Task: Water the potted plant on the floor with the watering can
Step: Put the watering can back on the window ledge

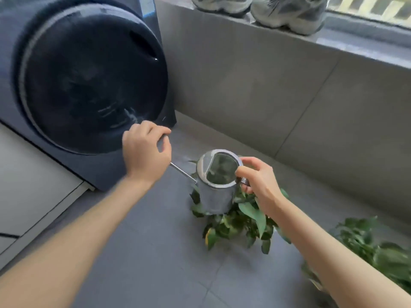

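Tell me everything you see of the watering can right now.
The watering can is a shiny metal cylinder, held roughly upright above the leafy potted plant. Its round top is half covered, half open. A thin, straight spout runs up-left into the left hand, which grips its end. The right hand holds the handle on the opposite side. The water level is not discernible.

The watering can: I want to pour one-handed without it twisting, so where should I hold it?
Grip the handle on the watering can from its right side, where the right hand already holds it. It sits opposite the thin spout, which the left hand steadies, so tilting leftward should pour.
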A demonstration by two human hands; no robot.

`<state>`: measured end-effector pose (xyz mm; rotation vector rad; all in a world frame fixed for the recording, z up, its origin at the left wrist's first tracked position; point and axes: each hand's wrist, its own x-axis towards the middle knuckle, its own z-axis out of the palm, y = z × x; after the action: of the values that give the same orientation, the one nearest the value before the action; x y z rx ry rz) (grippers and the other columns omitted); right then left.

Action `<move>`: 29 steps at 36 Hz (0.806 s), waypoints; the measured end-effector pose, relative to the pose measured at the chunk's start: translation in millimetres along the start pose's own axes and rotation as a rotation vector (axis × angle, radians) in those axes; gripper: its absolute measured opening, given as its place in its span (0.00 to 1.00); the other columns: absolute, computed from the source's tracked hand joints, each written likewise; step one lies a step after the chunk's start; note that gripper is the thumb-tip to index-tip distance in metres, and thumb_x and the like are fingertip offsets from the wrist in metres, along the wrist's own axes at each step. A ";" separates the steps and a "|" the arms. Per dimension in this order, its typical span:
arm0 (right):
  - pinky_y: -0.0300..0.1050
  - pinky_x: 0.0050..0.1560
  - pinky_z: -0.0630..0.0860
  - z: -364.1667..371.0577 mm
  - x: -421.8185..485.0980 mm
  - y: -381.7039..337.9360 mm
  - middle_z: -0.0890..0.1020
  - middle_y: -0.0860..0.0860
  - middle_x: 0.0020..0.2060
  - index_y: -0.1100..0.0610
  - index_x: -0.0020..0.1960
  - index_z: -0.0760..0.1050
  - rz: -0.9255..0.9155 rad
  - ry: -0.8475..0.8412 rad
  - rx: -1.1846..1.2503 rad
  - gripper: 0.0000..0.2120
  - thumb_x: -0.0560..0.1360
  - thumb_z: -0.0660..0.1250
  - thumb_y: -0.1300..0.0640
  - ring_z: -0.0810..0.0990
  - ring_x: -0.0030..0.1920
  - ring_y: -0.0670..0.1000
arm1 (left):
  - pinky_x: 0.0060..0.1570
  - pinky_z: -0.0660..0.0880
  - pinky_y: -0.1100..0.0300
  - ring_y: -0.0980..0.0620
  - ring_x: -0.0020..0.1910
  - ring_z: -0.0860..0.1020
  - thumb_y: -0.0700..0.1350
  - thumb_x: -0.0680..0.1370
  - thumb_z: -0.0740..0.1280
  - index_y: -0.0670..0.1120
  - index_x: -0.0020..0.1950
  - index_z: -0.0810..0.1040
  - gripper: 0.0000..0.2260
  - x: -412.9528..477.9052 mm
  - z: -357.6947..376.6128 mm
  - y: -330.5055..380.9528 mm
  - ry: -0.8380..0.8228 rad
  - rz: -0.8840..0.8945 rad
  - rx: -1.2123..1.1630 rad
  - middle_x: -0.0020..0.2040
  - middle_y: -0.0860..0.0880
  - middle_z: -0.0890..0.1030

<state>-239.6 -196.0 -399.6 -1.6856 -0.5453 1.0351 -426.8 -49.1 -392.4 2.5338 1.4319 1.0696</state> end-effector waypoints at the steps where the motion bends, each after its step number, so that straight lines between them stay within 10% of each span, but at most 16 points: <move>1: 0.33 0.21 0.65 -3.9 -2.6 -9.4 0.77 0.52 0.34 0.56 0.50 0.79 -0.007 0.012 -0.002 0.12 0.69 0.65 0.67 0.71 0.24 0.42 | 0.42 0.70 0.51 0.40 0.39 0.76 0.40 0.70 0.64 0.44 0.44 0.82 0.08 1.6 -5.9 6.2 0.007 -0.038 -0.011 0.40 0.44 0.80; 13: 0.40 0.24 0.65 -98.4 -30.9 -138.1 0.79 0.52 0.29 0.58 0.54 0.79 0.047 0.280 0.048 0.17 0.66 0.63 0.63 0.69 0.24 0.50 | 0.66 0.60 0.56 0.50 0.71 0.65 0.35 0.78 0.60 0.47 0.76 0.59 0.27 83.4 -59.4 134.7 -0.723 -0.832 -0.755 0.73 0.52 0.66; 24: 0.40 0.25 0.67 -238.5 2.5 -214.6 0.79 0.53 0.29 0.55 0.51 0.81 0.042 0.397 -0.074 0.14 0.67 0.64 0.61 0.71 0.25 0.51 | 0.71 0.56 0.52 0.51 0.71 0.66 0.31 0.76 0.57 0.46 0.76 0.60 0.28 187.3 -26.0 287.3 -0.840 -0.800 -1.045 0.72 0.53 0.69; 29: 0.40 0.24 0.68 -311.2 56.3 -246.0 0.81 0.56 0.34 0.54 0.52 0.81 0.029 0.375 -0.131 0.15 0.67 0.65 0.61 0.71 0.24 0.50 | 0.52 0.65 0.61 0.51 0.53 0.74 0.30 0.77 0.58 0.40 0.69 0.70 0.20 237.7 23.3 350.9 -0.708 -0.900 -1.028 0.55 0.47 0.77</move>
<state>83.3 -230.1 -164.9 -1.9503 -0.3489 0.6897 -73.6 -60.8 -157.3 1.1211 1.1154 0.4313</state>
